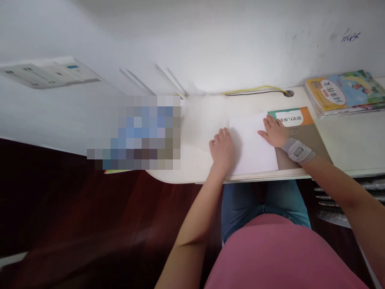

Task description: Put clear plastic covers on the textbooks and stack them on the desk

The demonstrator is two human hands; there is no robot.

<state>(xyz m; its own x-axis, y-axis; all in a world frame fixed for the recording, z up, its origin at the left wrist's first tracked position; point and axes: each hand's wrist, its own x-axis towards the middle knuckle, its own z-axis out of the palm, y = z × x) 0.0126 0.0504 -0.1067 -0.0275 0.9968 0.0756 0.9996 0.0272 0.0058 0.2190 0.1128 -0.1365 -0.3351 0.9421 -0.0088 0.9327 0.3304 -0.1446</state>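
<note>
A white sheet of paper [252, 148] lies on the narrow white desk [198, 160], its right edge meeting or overlapping a textbook [306, 140] with a green, orange and brown cover. My right hand [273, 130] rests flat across the sheet's right edge and the book, fingers spread; a grey band circles that wrist. At the sheet's left edge is my left hand [221, 148], its fingers curled over; whether it pinches the paper there is hidden.
Stacked colourful books [345, 92] lie at the back right. Thin yellow and black cables run along the wall to a round desk hole [288, 93]. A pixelated area covers the desk's left end. Wall sockets [48, 74] are at the upper left.
</note>
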